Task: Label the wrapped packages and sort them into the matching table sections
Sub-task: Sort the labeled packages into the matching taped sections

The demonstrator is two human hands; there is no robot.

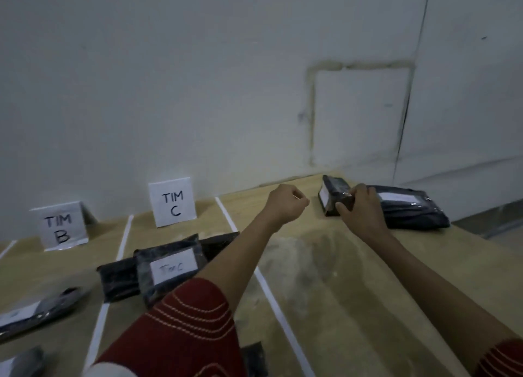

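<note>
Right grip [360,207] is clamped on a small black package [335,188], tipped up on edge on the counter [311,263], long side running away from me, white label [324,198] facing left. Left grip [285,204], a closed fist, hovers just left of it, so it's nearer that label.

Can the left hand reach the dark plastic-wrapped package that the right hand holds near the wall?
Probably yes. The left hand hovers close beside the dark plastic-wrapped package, with only bare wooden table between them; the hand is curled and would need to open.
</note>
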